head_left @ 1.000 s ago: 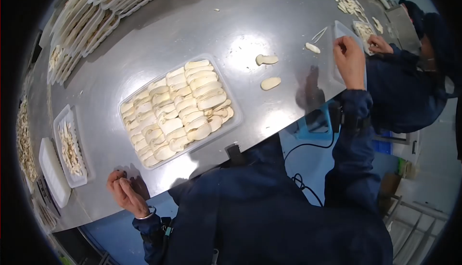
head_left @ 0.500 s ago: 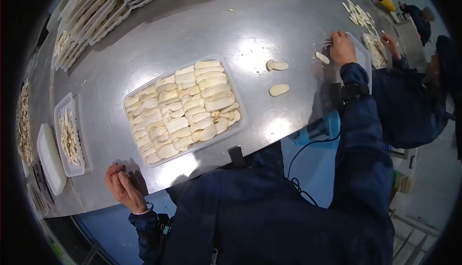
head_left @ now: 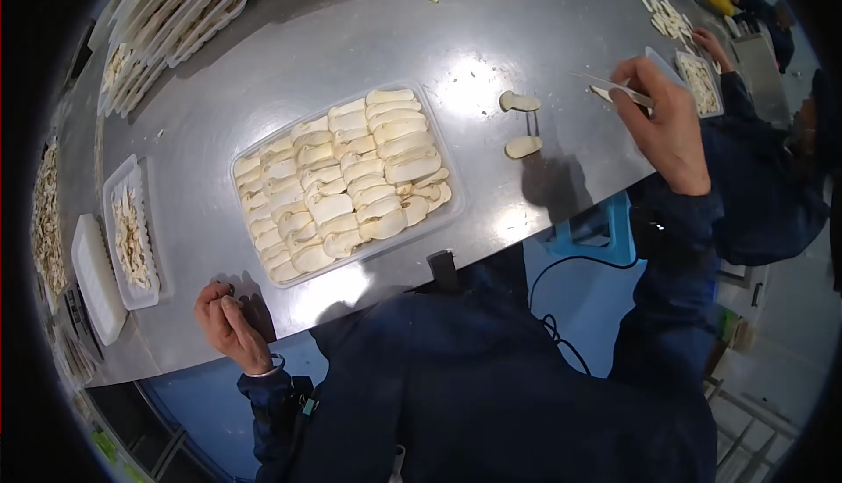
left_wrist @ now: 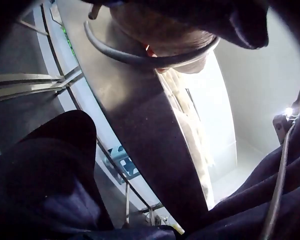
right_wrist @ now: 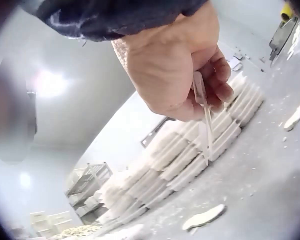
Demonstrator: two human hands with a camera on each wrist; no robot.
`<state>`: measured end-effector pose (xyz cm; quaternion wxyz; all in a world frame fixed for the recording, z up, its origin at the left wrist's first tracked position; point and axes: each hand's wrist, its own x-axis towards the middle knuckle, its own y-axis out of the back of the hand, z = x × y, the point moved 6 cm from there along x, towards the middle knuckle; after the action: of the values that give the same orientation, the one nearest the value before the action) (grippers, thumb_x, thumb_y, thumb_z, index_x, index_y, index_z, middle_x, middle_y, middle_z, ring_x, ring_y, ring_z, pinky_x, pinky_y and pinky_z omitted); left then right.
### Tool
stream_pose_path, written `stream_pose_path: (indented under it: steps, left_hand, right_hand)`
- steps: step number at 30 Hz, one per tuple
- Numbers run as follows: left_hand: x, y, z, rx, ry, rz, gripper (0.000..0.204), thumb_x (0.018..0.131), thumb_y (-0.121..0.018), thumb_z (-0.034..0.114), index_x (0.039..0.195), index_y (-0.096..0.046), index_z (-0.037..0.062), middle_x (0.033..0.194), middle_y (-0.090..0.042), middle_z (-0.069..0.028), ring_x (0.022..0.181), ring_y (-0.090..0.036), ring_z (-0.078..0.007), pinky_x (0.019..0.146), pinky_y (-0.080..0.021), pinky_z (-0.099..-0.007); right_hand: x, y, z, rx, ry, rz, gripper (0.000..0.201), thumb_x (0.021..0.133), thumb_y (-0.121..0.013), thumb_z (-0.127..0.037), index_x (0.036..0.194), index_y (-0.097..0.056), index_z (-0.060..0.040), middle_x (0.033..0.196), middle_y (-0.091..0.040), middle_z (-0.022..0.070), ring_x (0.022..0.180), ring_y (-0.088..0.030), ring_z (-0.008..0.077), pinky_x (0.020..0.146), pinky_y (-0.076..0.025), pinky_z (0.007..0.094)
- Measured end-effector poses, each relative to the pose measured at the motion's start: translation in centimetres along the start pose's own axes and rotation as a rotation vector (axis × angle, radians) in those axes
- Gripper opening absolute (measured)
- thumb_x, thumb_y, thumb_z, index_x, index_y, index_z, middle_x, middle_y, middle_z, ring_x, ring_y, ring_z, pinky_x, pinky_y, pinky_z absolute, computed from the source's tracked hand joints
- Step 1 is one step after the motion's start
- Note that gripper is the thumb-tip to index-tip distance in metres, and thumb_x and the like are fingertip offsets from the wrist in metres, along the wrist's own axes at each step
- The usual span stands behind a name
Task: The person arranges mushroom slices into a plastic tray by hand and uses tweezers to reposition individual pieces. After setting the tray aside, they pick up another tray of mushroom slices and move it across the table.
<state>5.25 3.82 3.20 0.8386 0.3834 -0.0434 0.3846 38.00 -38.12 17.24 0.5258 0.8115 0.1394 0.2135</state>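
Note:
My right hand (head_left: 668, 123) pinches metal tweezers (head_left: 633, 95), held above the table at the right; the right wrist view shows the tweezers (right_wrist: 205, 120) pointing down from the fingers. A small mushroom slice (head_left: 602, 93) lies just beyond the tweezers. To their left, two slices (head_left: 521, 102) (head_left: 524, 147) lie on the metal. A clear tray (head_left: 457, 193) filled with overlapping rows of mushroom slices (head_left: 333, 208) stands at the middle. My left hand (head_left: 231, 327) rests at the table's front edge, fingers loosely curled, holding nothing visible.
Stacked filled trays (head_left: 167, 22) stand at the back left. At the left are a tray of mushroom pieces (head_left: 130, 237) and a white tray (head_left: 96, 279). Another person's hand (head_left: 712, 48) is at the right, near loose strips (head_left: 667, 18) and a small tray (head_left: 699, 82).
My right hand has taken hold of the tweezers from the table and lifted them, moving back toward the body. My left hand has stayed at the table's edge.

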Motion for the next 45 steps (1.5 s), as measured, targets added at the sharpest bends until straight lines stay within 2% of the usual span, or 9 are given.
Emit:
stream_pose_path:
  steps: [7, 10, 14, 21, 24, 25, 26, 30, 45]
  left_hand:
    - [-0.1, 0.0, 0.0, -0.026, -0.001, 0.005, 0.026, 0.100, -0.049, 0.009, 0.079, -0.053, -0.0044, 0.107, -0.056, -0.0141, 0.091, -0.053, -0.0199, 0.079, -0.043, -0.0299]
    - [0.0, 0.0, 0.1, -0.027, -0.034, 0.008, 0.024, 0.100, -0.049, 0.009, 0.080, -0.054, -0.0043, 0.108, -0.056, -0.0140, 0.091, -0.054, -0.0202, 0.079, -0.044, -0.0297]
    - [0.0, 0.0, 0.2, -0.029, 0.010, 0.008, 0.024, 0.100, -0.049, 0.009, 0.080, -0.054, -0.0045, 0.109, -0.056, -0.0141, 0.093, -0.055, -0.0211, 0.081, -0.045, -0.0301]
    - [0.0, -0.1, 0.2, -0.045, -0.011, 0.017, 0.025, 0.100, -0.049, 0.009, 0.080, -0.054, -0.0047, 0.108, -0.056, -0.0146, 0.097, -0.055, -0.0230, 0.083, -0.045, -0.0310]
    - [0.1, 0.0, 0.5, 0.010, 0.008, 0.005, 0.025, 0.100, -0.049, 0.010, 0.080, -0.054, -0.0046, 0.107, -0.056, -0.0145, 0.097, -0.055, -0.0235, 0.083, -0.044, -0.0309]
    - [0.1, 0.0, 0.6, 0.009, -0.009, 0.015, 0.026, 0.101, -0.049, 0.011, 0.080, -0.053, -0.0045, 0.107, -0.056, -0.0138, 0.095, -0.054, -0.0220, 0.084, -0.044, -0.0307]
    - [0.1, -0.1, 0.5, 0.007, -0.029, 0.022, 0.027, 0.102, -0.048, 0.011, 0.080, -0.053, -0.0044, 0.107, -0.057, -0.0131, 0.093, -0.054, -0.0205, 0.084, -0.044, -0.0304]
    - [0.0, -0.1, 0.5, -0.041, 0.014, 0.024, 0.025, 0.101, -0.050, 0.010, 0.081, -0.055, -0.0047, 0.107, -0.056, -0.0140, 0.098, -0.055, -0.0229, 0.081, -0.044, -0.0306]
    - [0.1, -0.2, 0.4, 0.016, 0.015, 0.018, 0.026, 0.101, -0.050, 0.012, 0.082, -0.055, -0.0046, 0.108, -0.055, -0.0132, 0.091, -0.052, -0.0190, 0.079, -0.043, -0.0289]
  right_hand:
    - [-2.8, 1.2, -4.1, 0.533, 0.018, -0.211, 0.009, 0.079, -0.067, -0.007, 0.085, -0.063, -0.0010, 0.076, -0.060, -0.0004, 0.066, -0.052, 0.0058, 0.059, -0.038, 0.0225]
    - [-5.6, -2.1, -6.1, 1.046, -0.009, -0.543, 0.011, 0.078, -0.069, -0.002, 0.089, -0.067, -0.0002, 0.079, -0.064, 0.0022, 0.073, -0.058, 0.0079, 0.066, -0.042, 0.0221]
    - [-9.0, -9.1, -8.1, 1.293, -0.057, -0.843, 0.011, 0.084, -0.069, -0.001, 0.095, -0.068, -0.0009, 0.088, -0.067, 0.0037, 0.084, -0.061, 0.0107, 0.078, -0.047, 0.0254]
    - [-11.4, -11.7, -10.8, 1.411, 0.065, -0.934, 0.011, 0.087, -0.070, -0.004, 0.098, -0.069, -0.0048, 0.100, -0.064, 0.0055, 0.095, -0.060, 0.0162, 0.090, -0.045, 0.0309]
    - [-9.6, -10.2, -10.4, 1.286, 0.064, -0.857, 0.012, 0.087, -0.070, -0.003, 0.099, -0.068, -0.0033, 0.099, -0.064, 0.0062, 0.092, -0.061, 0.0167, 0.087, -0.046, 0.0322]
    - [-8.4, -9.6, -9.6, 1.279, 0.189, -0.683, 0.013, 0.087, -0.069, -0.001, 0.100, -0.066, -0.0012, 0.098, -0.064, 0.0073, 0.089, -0.061, 0.0168, 0.083, -0.048, 0.0321]
    - [-7.9, -9.8, -8.5, 1.451, -0.087, -0.588, 0.012, 0.088, -0.066, 0.000, 0.099, -0.065, 0.0017, 0.098, -0.064, 0.0093, 0.087, -0.061, 0.0164, 0.080, -0.050, 0.0314]
    - [-3.6, -9.6, -7.1, 1.405, 0.033, -0.056, 0.021, 0.093, -0.060, -0.004, 0.111, -0.053, 0.0031, 0.099, -0.063, 0.0145, 0.086, -0.063, 0.0173, 0.077, -0.052, 0.0302]
    - [0.2, -15.2, -7.4, 1.446, -0.077, 0.029, 0.025, 0.093, -0.059, -0.001, 0.115, -0.046, 0.0005, 0.102, -0.067, 0.0180, 0.085, -0.066, 0.0185, 0.079, -0.054, 0.0301]
